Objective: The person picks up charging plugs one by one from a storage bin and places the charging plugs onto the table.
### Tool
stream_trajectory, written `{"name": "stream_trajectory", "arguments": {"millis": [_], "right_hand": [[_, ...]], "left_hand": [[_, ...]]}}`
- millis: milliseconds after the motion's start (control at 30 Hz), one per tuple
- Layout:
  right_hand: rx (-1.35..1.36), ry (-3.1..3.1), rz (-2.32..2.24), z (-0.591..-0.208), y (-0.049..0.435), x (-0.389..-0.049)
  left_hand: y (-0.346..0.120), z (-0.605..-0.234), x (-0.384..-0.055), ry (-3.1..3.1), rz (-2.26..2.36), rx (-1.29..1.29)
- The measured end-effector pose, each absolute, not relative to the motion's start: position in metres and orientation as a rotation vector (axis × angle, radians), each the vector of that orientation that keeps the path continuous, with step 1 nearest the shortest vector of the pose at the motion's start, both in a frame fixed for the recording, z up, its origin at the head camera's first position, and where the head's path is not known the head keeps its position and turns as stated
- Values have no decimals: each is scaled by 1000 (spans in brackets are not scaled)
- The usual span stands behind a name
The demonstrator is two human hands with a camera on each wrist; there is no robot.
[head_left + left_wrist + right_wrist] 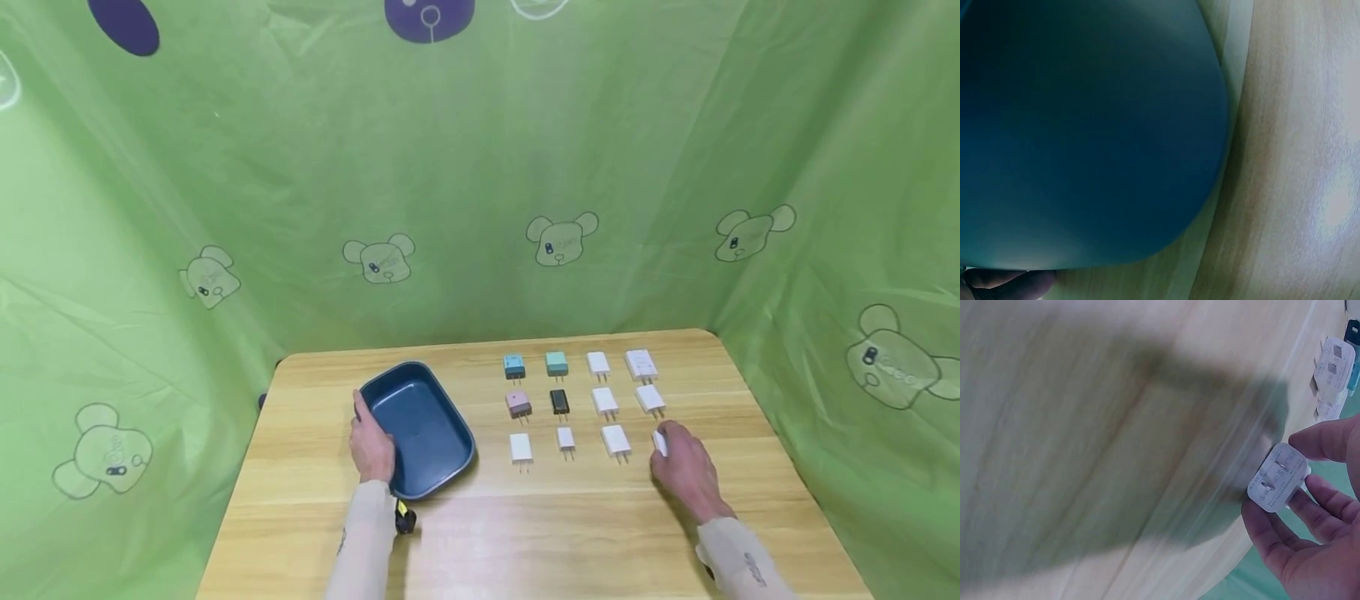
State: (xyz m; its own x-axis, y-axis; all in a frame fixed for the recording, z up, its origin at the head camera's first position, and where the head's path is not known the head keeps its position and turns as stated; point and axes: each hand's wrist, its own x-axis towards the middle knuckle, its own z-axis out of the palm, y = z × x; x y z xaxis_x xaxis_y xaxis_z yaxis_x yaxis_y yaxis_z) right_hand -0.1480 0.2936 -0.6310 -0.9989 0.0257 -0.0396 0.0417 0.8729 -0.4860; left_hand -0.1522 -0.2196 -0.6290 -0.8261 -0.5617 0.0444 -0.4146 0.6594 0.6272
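Observation:
On the left, my left hand (372, 446) grips the side of a dark blue rectangular plastic basin (423, 429). In the left wrist view the basin's smooth wall (1091, 144) fills much of the picture, with fingers (1016, 284) at its lower edge. My right hand (688, 468) pinches a white charger plug (1279, 477) between thumb and fingers, close over the wood at the right end of the front row. Its two-prong face points toward the right wrist camera.
Several charger plugs lie in three rows between basin and right hand: blue (513, 367), mint green (557, 364), pink (518, 405), black (559, 402) and white ones (616, 442). A black item with a yellow tag (405, 518) lies by the left sleeve. Green curtains (480, 167) surround the wooden table (525, 542).

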Motion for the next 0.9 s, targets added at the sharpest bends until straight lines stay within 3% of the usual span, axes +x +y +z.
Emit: {"name": "stream_trajectory", "arguments": {"millis": [900], "right_hand": [[51, 3021, -769, -626, 293, -148]], "left_hand": [[-219, -629, -152, -2631, -963, 793]]}}
